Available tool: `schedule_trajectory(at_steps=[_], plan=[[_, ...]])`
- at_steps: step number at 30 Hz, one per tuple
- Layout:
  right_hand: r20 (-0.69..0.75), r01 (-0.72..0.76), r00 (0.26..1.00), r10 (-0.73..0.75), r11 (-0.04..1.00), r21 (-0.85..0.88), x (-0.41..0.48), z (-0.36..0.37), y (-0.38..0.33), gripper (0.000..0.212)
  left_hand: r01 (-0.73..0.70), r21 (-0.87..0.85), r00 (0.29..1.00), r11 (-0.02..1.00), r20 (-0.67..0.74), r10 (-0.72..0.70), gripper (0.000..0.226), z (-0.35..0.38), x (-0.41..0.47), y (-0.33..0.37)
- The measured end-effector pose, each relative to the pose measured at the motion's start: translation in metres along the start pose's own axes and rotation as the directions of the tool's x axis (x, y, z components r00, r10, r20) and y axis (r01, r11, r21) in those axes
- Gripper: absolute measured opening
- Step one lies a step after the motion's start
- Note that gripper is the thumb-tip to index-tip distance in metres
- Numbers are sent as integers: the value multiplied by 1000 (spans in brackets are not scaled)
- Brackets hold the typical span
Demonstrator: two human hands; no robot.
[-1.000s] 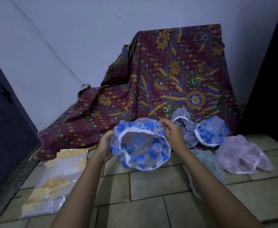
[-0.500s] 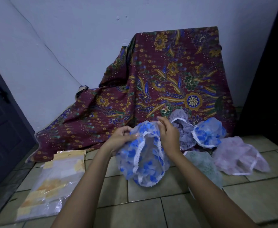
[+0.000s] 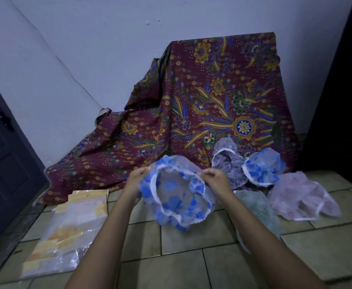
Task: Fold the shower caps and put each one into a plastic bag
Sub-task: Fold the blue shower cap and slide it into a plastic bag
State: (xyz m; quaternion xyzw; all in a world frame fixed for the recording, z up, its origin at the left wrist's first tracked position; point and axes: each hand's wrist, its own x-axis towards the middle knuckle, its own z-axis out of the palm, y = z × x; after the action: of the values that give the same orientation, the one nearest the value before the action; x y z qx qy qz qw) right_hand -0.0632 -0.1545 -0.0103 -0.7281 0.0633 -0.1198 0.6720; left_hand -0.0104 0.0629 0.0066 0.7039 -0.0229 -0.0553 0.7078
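Note:
I hold a blue-flowered shower cap [image 3: 177, 195] above the tiled floor, its white elastic rim spread open toward me. My left hand [image 3: 136, 179] pinches the rim on the left side. My right hand [image 3: 215, 180] pinches the rim on the right. Other caps lie to the right on the floor: a grey-purple cap [image 3: 228, 161], a second blue cap [image 3: 263, 167], a pink cap [image 3: 304, 199] and a pale green cap [image 3: 256, 211] partly behind my right forearm. A stack of clear plastic bags [image 3: 66, 232] with yellow cards lies at the lower left.
A maroon batik cloth [image 3: 202, 105] drapes over something against the white wall behind the caps. A dark door [image 3: 6, 159] stands at the left. Beige floor tiles [image 3: 171, 268] stretch below my arms.
My hands have moved apart, and the cap that hung narrowed between them half a second ago is now stretched open again.

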Motion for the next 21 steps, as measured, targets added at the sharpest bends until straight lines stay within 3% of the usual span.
schedule_trajectory(at_steps=[2,5,8,12,15,18,21], plan=[[-75,79,993,-93,983,-167,4,-5,-2,21,-44,137,999,990,26,41,31,-9,-1,-9],[-122,154,975,-187,958,-241,7,-8,-5,20,-46,258,999,965,25,41,36,-10,-2,-22],[-67,266,952,-298,915,-302,7,-7,-9,32,-45,292,999,955,31,37,29,-1,-4,-16],[75,361,929,-362,846,-392,6,-6,-11,36,34,202,999,979,-11,-33,24,11,-6,9],[203,421,907,-370,773,-475,4,1,-12,28,-21,245,994,969,107,-6,30,23,-8,24],[232,452,892,-388,761,-465,4,8,-14,28,-139,400,947,906,320,4,12,35,-15,27],[155,424,905,-395,820,-386,2,8,-14,26,-224,372,949,901,295,114,17,37,-11,22]])
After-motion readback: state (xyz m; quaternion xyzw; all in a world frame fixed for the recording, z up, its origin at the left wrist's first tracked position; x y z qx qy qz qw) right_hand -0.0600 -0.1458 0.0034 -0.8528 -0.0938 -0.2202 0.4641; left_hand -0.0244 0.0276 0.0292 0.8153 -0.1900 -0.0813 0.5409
